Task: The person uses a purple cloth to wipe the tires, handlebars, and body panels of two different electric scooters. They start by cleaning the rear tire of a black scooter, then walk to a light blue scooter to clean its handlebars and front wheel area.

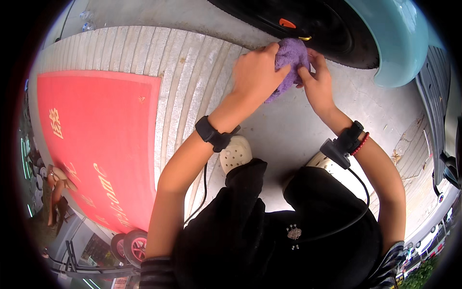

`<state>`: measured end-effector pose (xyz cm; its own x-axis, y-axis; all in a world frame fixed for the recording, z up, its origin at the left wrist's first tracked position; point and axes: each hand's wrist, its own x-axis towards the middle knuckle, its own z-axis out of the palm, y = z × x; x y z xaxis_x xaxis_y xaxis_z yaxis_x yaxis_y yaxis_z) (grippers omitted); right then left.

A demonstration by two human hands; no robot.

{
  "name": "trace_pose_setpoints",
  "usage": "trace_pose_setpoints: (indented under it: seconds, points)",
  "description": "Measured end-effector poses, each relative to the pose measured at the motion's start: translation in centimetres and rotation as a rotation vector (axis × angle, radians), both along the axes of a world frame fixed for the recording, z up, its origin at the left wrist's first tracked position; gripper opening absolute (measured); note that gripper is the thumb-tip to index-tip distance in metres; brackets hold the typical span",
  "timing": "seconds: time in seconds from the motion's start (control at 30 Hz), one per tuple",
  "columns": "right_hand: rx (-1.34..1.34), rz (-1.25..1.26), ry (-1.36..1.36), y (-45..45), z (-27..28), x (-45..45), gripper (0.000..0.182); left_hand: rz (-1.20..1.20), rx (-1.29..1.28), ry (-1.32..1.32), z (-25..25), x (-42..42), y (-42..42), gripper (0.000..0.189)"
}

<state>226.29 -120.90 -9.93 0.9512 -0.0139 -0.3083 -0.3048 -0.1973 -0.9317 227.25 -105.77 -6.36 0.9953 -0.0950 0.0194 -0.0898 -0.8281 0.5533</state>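
A purple cloth (293,57) is bunched between both hands, just below a black wheel (325,32) with a tyre at the top of the view. My left hand (258,70) grips the cloth from its left side, fingers curled. My right hand (317,77) pinches its right edge between thumb and fingers. A small yellow part (305,38) shows on the wheel above the cloth, and an orange piece (287,23) lies farther up on it. A light blue fender (406,47) curves around the wheel's right side.
A red welcome mat (104,141) lies on ridged flooring (180,79) at the left. Pink-rimmed wheels (135,247) stand at the lower left, and another person's legs (56,191) show at the far left. Black cables run from both wrist devices. Cream clogs (236,153) are on the wearer's feet.
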Motion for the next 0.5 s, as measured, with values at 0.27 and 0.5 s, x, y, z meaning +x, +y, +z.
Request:
trace_pose_setpoints:
  seconds: [0.27, 0.5]
  points:
    - [0.317, -0.196, -0.063, 0.4, 1.0, 1.5, 0.043, -0.014, -0.068, -0.207, 1.6, 0.3, -0.3, 0.039]
    - [0.579, -0.253, 0.182, 3.8, 0.0, 2.8, 0.042, 0.021, 0.053, -0.248, 0.8, 0.7, 1.9, 0.047]
